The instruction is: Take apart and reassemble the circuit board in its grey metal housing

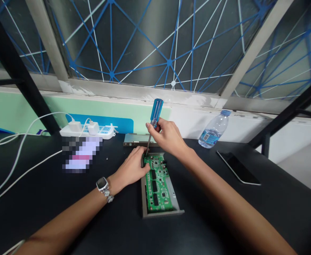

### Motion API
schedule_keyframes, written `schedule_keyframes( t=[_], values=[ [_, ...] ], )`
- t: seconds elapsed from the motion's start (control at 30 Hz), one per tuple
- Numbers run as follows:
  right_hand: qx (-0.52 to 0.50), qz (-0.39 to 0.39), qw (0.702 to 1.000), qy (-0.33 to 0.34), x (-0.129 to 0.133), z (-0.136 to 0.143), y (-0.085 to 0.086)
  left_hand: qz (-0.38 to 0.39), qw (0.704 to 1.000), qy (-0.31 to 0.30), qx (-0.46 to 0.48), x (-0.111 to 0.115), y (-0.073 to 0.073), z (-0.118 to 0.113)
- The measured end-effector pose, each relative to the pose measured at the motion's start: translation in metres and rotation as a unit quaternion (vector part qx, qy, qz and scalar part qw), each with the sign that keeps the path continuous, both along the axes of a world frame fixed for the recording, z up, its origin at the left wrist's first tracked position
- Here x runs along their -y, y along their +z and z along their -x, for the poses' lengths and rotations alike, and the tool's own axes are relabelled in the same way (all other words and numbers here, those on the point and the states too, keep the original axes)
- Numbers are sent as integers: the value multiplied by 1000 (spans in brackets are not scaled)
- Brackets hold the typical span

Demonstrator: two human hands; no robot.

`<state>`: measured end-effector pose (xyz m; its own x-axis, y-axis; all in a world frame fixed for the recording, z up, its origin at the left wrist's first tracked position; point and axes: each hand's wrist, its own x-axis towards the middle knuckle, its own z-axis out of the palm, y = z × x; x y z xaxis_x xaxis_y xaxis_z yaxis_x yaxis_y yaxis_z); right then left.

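A green circuit board (pixel 159 189) lies in a grey metal tray (pixel 144 202) on the black table. My right hand (pixel 168 136) grips a screwdriver (pixel 156 110) by the lower end of its blue handle. The screwdriver leans slightly, its tip down at the far left corner of the board. My left hand (pixel 135 164), with a watch on the wrist, holds the tray's far left side, thumb over the board's edge. Some of its fingertips are hidden behind the tray. Just beyond stands a flat metal cover (pixel 136 139), partly behind my right hand.
A power strip (pixel 106 132) with white plugs and cables is at the back left, near a blurred-out phone-like item (pixel 82 156). On the right are a water bottle (pixel 213 131) and a dark phone (pixel 237 167). Black frame bars rise on both sides.
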<state>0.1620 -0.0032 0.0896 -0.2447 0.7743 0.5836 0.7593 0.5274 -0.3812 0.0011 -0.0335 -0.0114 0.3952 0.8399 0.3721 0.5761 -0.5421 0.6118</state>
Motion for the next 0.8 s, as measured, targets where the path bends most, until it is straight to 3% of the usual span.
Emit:
schedule_keyframes(
  t=[0.43, 0.63, 0.8],
  values=[
    [34, 29, 998, 54, -3, -5, 4, -2, 1000, -3, 0, 0, 1, 1],
    [-10, 67, 992, 110, -6, -10, 3, -22, 991, -48, 124, -13, 4, 1],
    [-53, 125, 979, 152, -8, -12, 3, 35, 974, -91, 206, -22, 4, -1]
  ],
)
